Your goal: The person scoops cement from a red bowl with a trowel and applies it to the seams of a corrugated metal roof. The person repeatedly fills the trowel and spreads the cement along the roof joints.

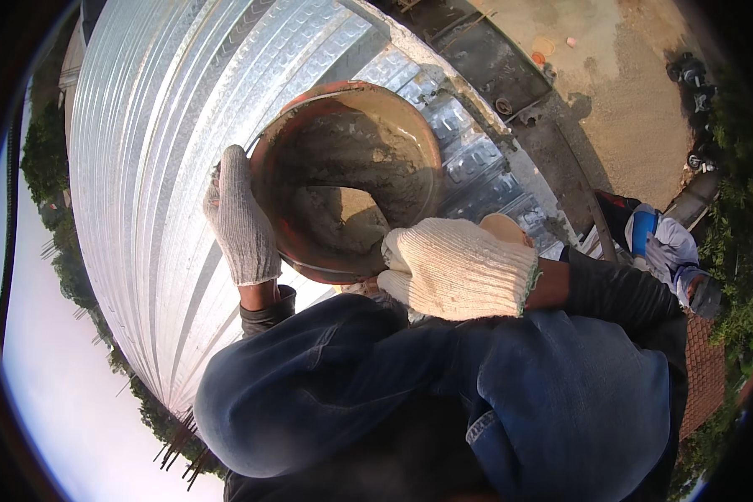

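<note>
A round, mortar-smeared orange bucket with grey wet mortar sits in front of my bent legs in jeans. My left hand, in a grey knit glove, is closed on the bucket's left rim. A trowel blade lies down inside the bucket on the mortar. My right hand, in a cream knit glove, is wrapped round the trowel at the bucket's near right side; its handle is hidden by the fingers. A small tan rounded object shows just behind that hand, partly covered.
Shiny ribbed metal sheeting extends left and ahead to an edge at upper right. Beyond lie a dark rectangular trough, sandy ground and parked motorbikes. A person in pale clothing is at the right. Rebar sticks up at lower left.
</note>
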Motion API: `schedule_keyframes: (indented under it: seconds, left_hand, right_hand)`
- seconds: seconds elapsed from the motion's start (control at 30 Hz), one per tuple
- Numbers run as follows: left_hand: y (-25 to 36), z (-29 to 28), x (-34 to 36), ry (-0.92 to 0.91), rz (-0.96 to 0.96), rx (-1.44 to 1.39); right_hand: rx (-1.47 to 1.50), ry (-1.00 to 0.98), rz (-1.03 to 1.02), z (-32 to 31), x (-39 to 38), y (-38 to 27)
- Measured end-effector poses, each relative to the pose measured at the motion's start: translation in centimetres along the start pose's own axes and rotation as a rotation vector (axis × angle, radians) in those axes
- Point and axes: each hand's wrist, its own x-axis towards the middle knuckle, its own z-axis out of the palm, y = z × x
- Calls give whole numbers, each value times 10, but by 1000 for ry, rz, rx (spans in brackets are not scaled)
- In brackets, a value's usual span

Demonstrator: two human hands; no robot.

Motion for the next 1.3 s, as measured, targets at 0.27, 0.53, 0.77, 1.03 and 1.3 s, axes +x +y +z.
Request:
schedule_keyframes:
  seconds: [0.27,0.53,0.77,1.03,1.3]
  left_hand:
    - [-11,-15,18,30,-92,-17]
    - [-15,-8,17,-44,-12,54]
    - [-20,-13,21,5,37,150]
    - [0,5,-5,-34,-50,-168]
    - [-4,-18,3,-1,-41,-114]
  right_hand:
    - [-380,166,-118,-5,2,27]
    - [-480,192,-180,-18,-26,18]
    - [-99,39,-183,-20,-5,20]
    - [-124,126,-129,-37,-27,21]
    - [-182,378,-172,-41,-40,24]
